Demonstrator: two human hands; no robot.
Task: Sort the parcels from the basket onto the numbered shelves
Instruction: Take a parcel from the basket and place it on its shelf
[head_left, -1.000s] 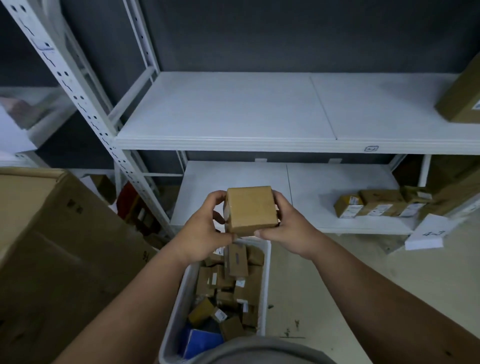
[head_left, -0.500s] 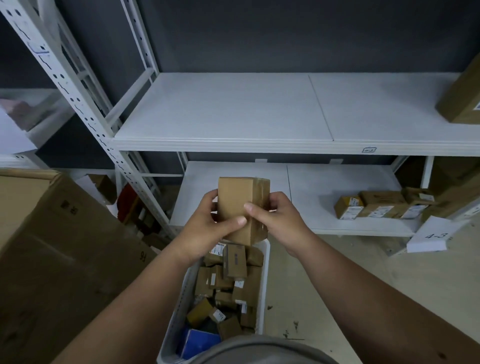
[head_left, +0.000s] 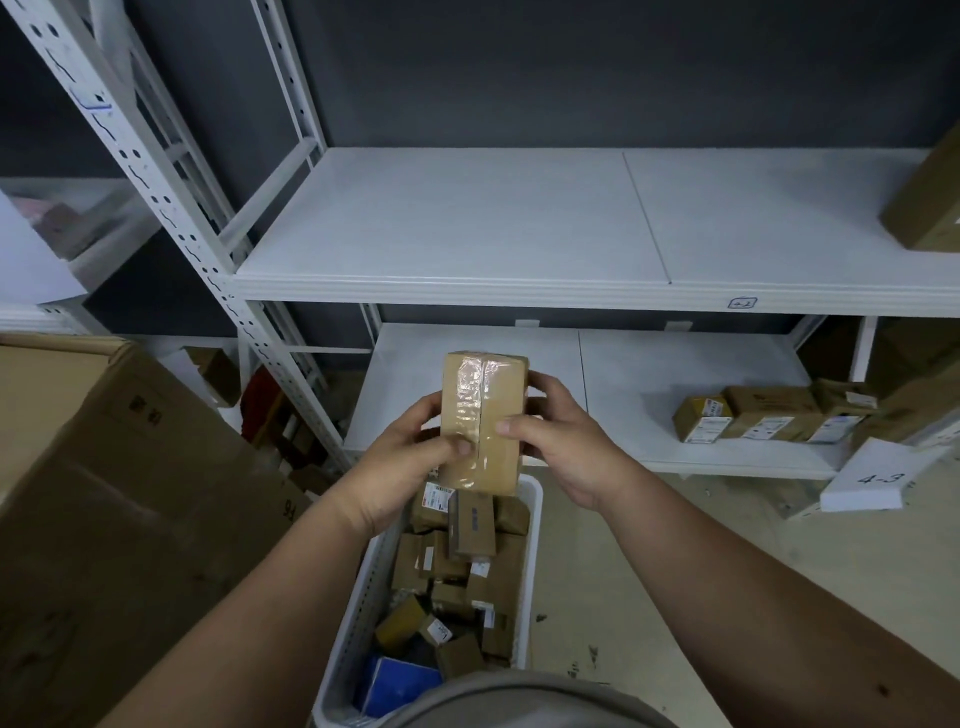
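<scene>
I hold a brown taped cardboard parcel (head_left: 482, 421) upright above the basket, its taped seam facing me. My left hand (head_left: 402, 462) grips its left side with the thumb across the front. My right hand (head_left: 563, 441) grips its right side, thumb on the front. Below it stands a white plastic basket (head_left: 535, 525) with several small brown parcels and a blue one (head_left: 400, 686). A white shelf labelled 4-2 (head_left: 519, 228) spans the view ahead; a lower shelf (head_left: 649, 374) holds several small parcels (head_left: 763, 415).
A large cardboard box (head_left: 119, 499) stands at my left. A white card marked 4-3 (head_left: 878, 478) lies at the right, off the lower shelf. A big brown box (head_left: 930, 197) sits at the upper shelf's right end. The white rack upright (head_left: 171, 218) slants at left.
Both hands have turned the parcel from showing its squarish plain face to standing tall with the taped seam facing me. It stays above the basket.
</scene>
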